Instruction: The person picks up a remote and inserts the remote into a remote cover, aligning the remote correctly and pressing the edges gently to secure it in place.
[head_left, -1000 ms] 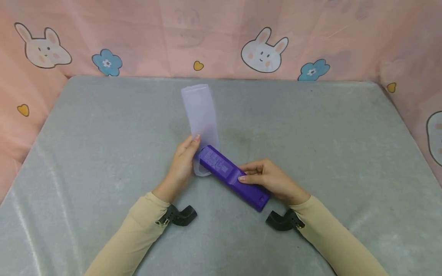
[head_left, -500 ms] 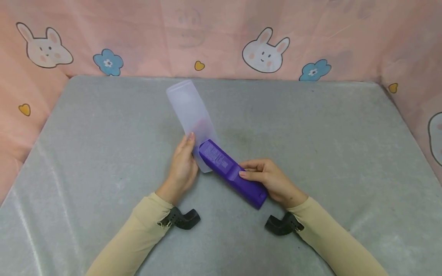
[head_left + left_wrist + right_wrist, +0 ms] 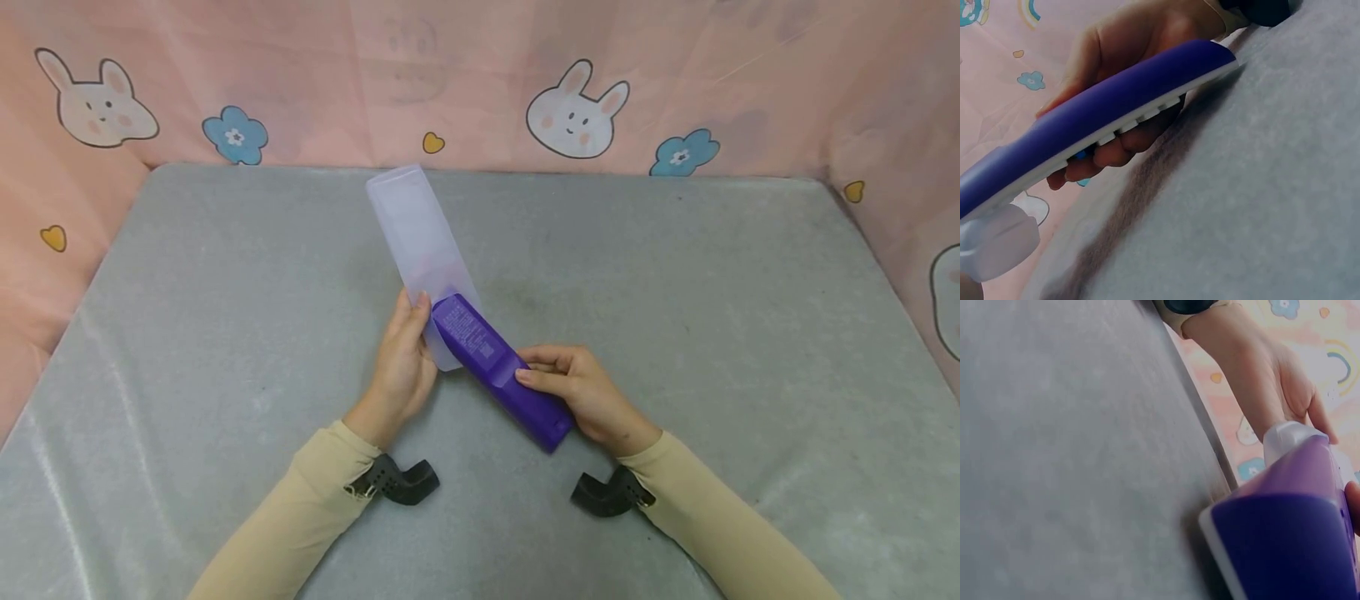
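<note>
My left hand (image 3: 397, 367) grips a translucent whitish sleeve (image 3: 420, 225) near its lower end, thumb on top. The sleeve slants up and left, its far end close to the table's back edge in the head view. With thumb and fingers, my right hand (image 3: 588, 392) holds a purple remote control (image 3: 495, 371) around its middle, printed back facing up. The remote's upper end overlaps the sleeve's lower part beside my left thumb. In the left wrist view, white buttons (image 3: 1129, 125) show on the remote's underside, above the table. The right wrist view shows the sleeve end (image 3: 1288, 437) behind the remote.
A grey cloth-covered table (image 3: 712, 292) lies under both hands. Pink curtain (image 3: 480, 83) with rabbits and flowers hangs behind it and along both sides. Black wrist-worn mounts (image 3: 405, 482) jut inward from both cuffs.
The sleeve's far end has swung left and slightly away from me. The remote has shifted a little up and left and stands steeper. Both hands keep their holds.
</note>
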